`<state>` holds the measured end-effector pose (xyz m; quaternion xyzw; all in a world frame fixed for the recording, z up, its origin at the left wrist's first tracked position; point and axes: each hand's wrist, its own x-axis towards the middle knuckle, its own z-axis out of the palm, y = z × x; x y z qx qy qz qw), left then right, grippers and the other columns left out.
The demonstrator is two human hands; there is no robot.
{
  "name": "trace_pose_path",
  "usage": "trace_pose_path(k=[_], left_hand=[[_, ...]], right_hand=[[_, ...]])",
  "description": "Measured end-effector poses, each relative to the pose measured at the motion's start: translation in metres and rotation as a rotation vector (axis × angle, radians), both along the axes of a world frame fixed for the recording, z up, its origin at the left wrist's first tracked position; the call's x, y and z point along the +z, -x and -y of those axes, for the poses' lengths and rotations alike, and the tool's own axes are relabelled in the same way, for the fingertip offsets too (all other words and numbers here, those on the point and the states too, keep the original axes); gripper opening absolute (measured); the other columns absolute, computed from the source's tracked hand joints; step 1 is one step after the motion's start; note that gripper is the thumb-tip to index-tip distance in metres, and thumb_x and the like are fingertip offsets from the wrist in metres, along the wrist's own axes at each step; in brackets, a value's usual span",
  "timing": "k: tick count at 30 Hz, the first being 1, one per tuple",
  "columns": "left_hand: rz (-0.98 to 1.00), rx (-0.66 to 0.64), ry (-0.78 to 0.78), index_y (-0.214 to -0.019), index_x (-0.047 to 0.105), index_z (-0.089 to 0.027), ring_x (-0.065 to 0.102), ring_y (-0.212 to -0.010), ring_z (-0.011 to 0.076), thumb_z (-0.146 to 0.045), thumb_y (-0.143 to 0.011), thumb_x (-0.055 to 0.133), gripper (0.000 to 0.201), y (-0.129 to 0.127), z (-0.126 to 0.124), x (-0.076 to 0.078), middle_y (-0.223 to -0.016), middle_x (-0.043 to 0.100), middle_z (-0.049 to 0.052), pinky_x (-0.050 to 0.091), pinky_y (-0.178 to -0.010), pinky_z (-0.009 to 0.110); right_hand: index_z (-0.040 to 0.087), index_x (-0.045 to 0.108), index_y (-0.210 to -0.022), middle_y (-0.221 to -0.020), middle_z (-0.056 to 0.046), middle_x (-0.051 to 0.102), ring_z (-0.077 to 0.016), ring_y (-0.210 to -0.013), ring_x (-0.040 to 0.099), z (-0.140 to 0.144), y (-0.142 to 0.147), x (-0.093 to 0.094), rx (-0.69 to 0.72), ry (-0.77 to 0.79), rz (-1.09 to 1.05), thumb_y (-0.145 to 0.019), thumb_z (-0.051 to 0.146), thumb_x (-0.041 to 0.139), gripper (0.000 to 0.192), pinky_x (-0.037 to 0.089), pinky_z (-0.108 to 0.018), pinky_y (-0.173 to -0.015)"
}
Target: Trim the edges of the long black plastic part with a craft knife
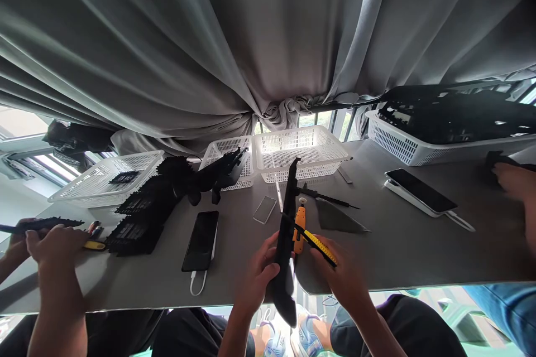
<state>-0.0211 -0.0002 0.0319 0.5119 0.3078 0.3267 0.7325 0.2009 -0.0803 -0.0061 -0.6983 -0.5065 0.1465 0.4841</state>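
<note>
My left hand (257, 276) grips a long black plastic part (287, 234) held upright on its edge over the near side of the grey table (397, 245). My right hand (341, 273) holds a yellow utility knife (320, 244), its blade end laid against the black part's right edge. An orange tool (300, 223) lies on the table just behind the knife. A dark flat sheet (337, 217) rests to the right of it.
White mesh baskets (299, 150) stand at the back; another basket (402, 145) at the right holds black parts. Stacks of black parts (142, 212), a phone (201, 240) on a cable, a second phone (421, 191). Other people's hands at left (54, 245) and right (517, 181).
</note>
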Motion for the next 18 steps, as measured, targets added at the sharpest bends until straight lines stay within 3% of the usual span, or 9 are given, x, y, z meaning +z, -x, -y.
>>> trace_pose_path(k=[4, 6, 9, 14, 18], left_hand=[[-0.043, 0.037, -0.01, -0.148, 0.069, -0.022, 0.068, -0.088, 0.025, -0.03, -0.08, 0.077, 0.069, 0.0, 0.001, 0.001, -0.105, 0.079, 0.011, 0.051, -0.077, 0.033], [-0.045, 0.059, -0.016, -0.147, 0.069, -0.02, 0.067, -0.088, 0.0242, -0.027, -0.08, 0.074, 0.068, -0.001, 0.001, 0.005, -0.104, 0.079, 0.011, 0.051, -0.078, 0.034], [0.01, 0.083, 0.013, -0.15, 0.066, -0.019, 0.068, -0.087, 0.0242, -0.027, -0.079, 0.073, 0.072, -0.003, 0.0, 0.008, -0.104, 0.078, 0.011, 0.053, -0.08, 0.036], [0.012, 0.124, 0.07, -0.153, 0.065, -0.021, 0.067, -0.076, 0.019, -0.024, -0.08, 0.069, 0.073, -0.005, -0.001, 0.006, -0.114, 0.077, 0.011, 0.053, -0.072, 0.034], [-0.019, 0.147, 0.052, -0.154, 0.064, -0.019, 0.063, -0.071, 0.017, -0.025, -0.082, 0.068, 0.072, -0.005, -0.001, 0.007, -0.105, 0.078, 0.009, 0.051, -0.069, 0.032]], right_hand=[[0.024, 0.075, -0.12, -0.115, -0.011, 0.083, -0.0298, -0.102, 0.081, 0.003, -0.002, 0.006, 0.017, 0.025, -0.055, -0.101, 0.064, 0.061, 0.046, 0.067, -0.041, -0.085], [0.025, 0.07, -0.112, -0.1, -0.008, 0.081, -0.0255, -0.083, 0.079, 0.006, -0.001, 0.01, 0.042, 0.057, -0.09, -0.098, 0.065, 0.064, 0.043, 0.064, -0.034, -0.068], [0.027, 0.059, -0.096, -0.076, 0.001, 0.067, -0.0184, -0.06, 0.063, 0.01, 0.005, 0.016, 0.036, 0.054, -0.125, -0.096, 0.068, 0.065, 0.041, 0.053, -0.028, -0.054], [0.027, 0.055, -0.09, -0.072, 0.002, 0.06, -0.0175, -0.061, 0.058, 0.009, 0.008, 0.019, 0.034, 0.035, -0.168, -0.096, 0.068, 0.063, 0.042, 0.05, -0.027, -0.055], [0.026, 0.058, -0.092, -0.078, -0.001, 0.066, -0.0197, -0.069, 0.064, 0.006, 0.0, 0.014, 0.049, 0.059, -0.141, -0.096, 0.064, 0.065, 0.039, 0.054, -0.028, -0.06]])
